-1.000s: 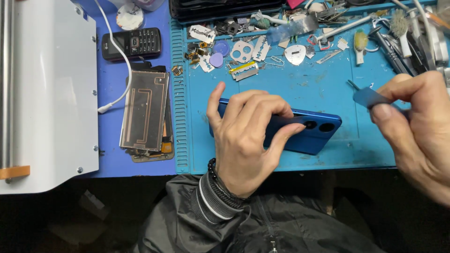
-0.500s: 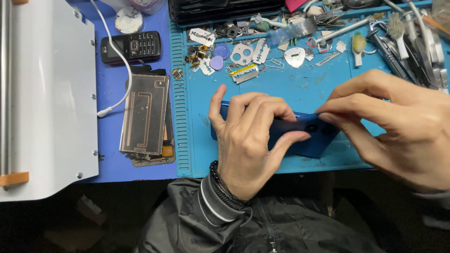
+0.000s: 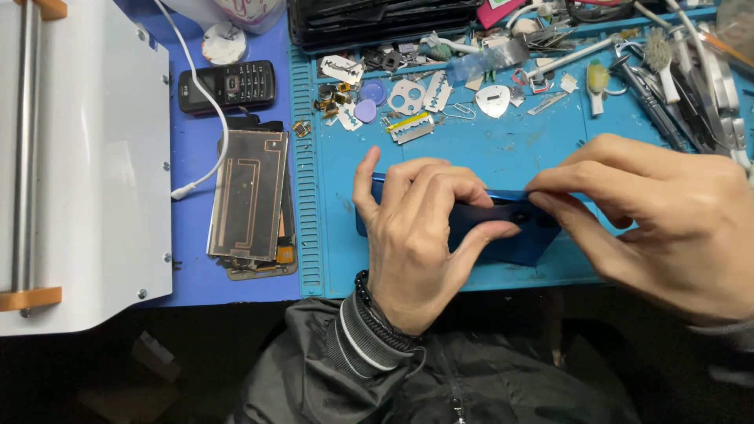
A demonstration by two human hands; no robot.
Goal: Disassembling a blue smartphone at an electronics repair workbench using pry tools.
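Observation:
A dark blue smartphone (image 3: 503, 235) lies tilted on its long edge on the blue work mat (image 3: 487, 149), back side toward me. My left hand (image 3: 416, 243) wraps over its left half, thumb underneath and fingers curled over the top. My right hand (image 3: 660, 212) pinches at the phone's upper edge near the camera end. The small blue pry tool it held earlier is hidden inside its fingers.
A phone panel with a copper coil (image 3: 250, 196) lies left of the mat, with a black keypad phone (image 3: 228, 85) and a white cable (image 3: 206, 126) beyond. A white machine (image 3: 78, 157) fills the left. Razor blades and picks (image 3: 408, 102) and hand tools (image 3: 667, 71) crowd the far edge.
My right hand, which held a small blue pry tool off to the right, has come left onto the phone's upper edge. My left hand has kept its grip.

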